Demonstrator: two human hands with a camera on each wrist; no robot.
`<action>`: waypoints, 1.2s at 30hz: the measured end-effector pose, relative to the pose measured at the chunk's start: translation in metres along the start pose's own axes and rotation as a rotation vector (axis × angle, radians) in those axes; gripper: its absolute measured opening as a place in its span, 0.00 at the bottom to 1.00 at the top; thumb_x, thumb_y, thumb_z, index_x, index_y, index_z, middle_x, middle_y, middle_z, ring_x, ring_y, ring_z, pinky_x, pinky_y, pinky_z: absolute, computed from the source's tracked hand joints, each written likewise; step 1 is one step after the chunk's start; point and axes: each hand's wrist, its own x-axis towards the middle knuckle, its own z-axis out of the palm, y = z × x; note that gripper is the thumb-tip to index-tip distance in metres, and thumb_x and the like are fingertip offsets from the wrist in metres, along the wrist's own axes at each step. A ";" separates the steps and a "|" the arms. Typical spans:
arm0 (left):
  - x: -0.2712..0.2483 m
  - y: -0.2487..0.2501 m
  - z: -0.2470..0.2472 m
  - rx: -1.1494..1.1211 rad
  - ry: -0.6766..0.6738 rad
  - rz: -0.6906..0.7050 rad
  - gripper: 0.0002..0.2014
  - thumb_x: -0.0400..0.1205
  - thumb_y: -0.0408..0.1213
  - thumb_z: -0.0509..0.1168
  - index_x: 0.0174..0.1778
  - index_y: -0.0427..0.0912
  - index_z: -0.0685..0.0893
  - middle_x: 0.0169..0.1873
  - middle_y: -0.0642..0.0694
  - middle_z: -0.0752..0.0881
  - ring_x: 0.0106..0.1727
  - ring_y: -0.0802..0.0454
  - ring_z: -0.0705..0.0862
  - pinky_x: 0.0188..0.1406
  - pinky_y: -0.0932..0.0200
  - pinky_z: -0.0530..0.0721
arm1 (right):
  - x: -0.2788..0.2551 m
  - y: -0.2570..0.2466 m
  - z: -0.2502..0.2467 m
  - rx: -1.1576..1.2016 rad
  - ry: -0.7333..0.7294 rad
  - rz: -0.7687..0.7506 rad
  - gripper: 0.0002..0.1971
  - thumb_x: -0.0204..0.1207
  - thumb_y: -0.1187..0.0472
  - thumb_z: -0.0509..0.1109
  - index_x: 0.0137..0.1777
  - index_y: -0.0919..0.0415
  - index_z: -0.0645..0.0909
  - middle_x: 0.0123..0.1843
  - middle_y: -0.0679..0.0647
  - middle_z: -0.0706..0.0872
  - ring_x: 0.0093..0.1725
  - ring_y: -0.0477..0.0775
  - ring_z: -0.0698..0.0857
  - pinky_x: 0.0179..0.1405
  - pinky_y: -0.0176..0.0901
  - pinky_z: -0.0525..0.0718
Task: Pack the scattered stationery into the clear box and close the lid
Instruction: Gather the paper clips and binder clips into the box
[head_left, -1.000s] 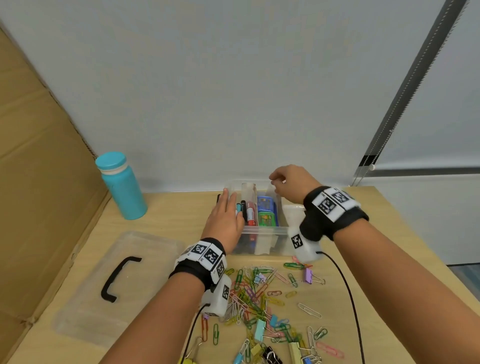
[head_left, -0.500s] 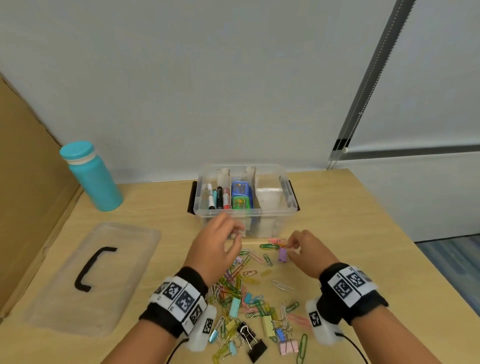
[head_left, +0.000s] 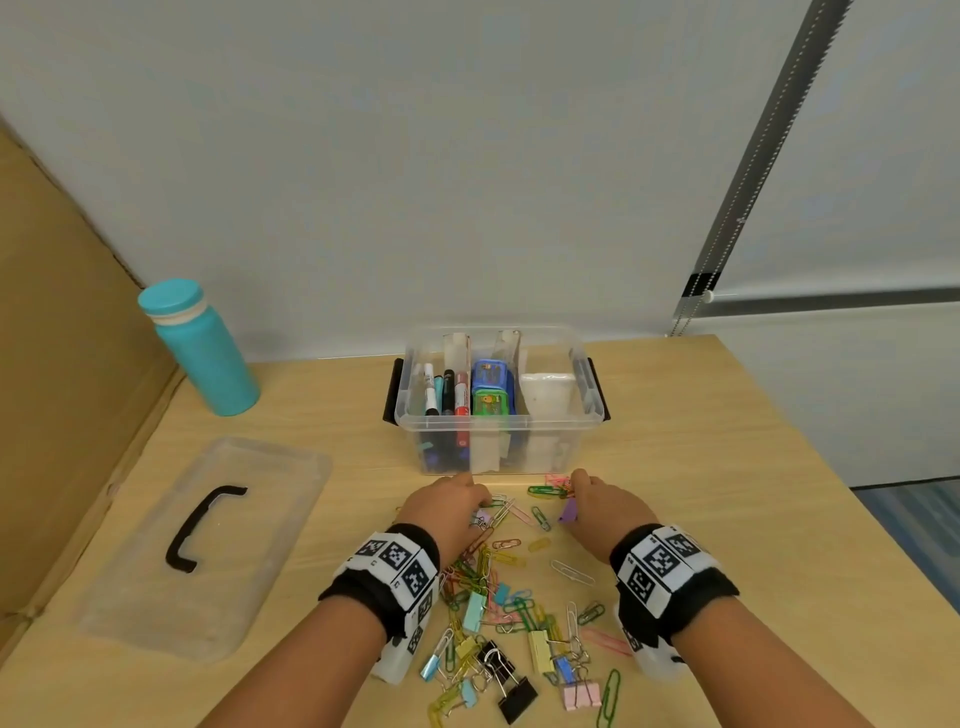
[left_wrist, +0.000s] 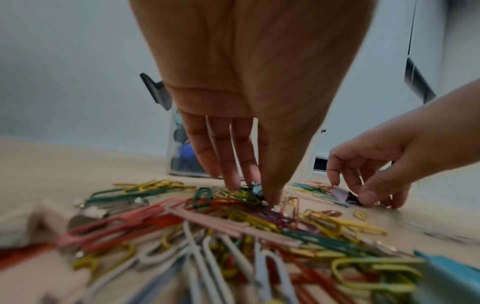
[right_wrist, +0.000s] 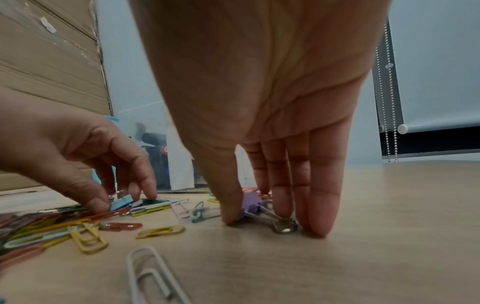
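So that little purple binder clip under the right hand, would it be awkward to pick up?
Probably not. The purple binder clip looks small and stiff, so likely light. The right hand brackets it with thumb and fingers while it lies on the table. Its wire handle lies flat and may swing loosely when lifted. Its wedge shape seems unlikely to roll.

Both forearms reach toward 12 o'clock, palms down; left hand and right hand point fingertips downward, pinching.

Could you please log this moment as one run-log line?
left hand: picking clips | right hand: pinching purple binder clip | clear box: open
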 end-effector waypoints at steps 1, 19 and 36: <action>0.001 0.000 0.000 -0.001 -0.009 -0.007 0.19 0.81 0.39 0.64 0.69 0.50 0.77 0.64 0.48 0.78 0.65 0.48 0.77 0.62 0.51 0.79 | 0.000 0.000 0.000 -0.006 -0.001 0.000 0.16 0.82 0.56 0.58 0.67 0.60 0.67 0.63 0.58 0.79 0.60 0.61 0.82 0.53 0.50 0.79; -0.038 -0.026 -0.008 -0.556 0.070 -0.103 0.10 0.75 0.32 0.69 0.46 0.51 0.81 0.47 0.52 0.75 0.31 0.59 0.77 0.36 0.73 0.75 | -0.034 0.009 -0.010 1.778 -0.283 -0.047 0.06 0.76 0.68 0.57 0.52 0.65 0.72 0.45 0.67 0.84 0.49 0.66 0.87 0.55 0.55 0.86; -0.077 -0.001 0.006 -0.222 -0.214 0.083 0.15 0.78 0.46 0.64 0.60 0.49 0.74 0.59 0.49 0.72 0.57 0.49 0.78 0.60 0.51 0.79 | -0.066 -0.054 0.022 0.271 -0.109 -0.152 0.08 0.75 0.55 0.70 0.49 0.49 0.73 0.36 0.40 0.73 0.42 0.49 0.77 0.42 0.40 0.75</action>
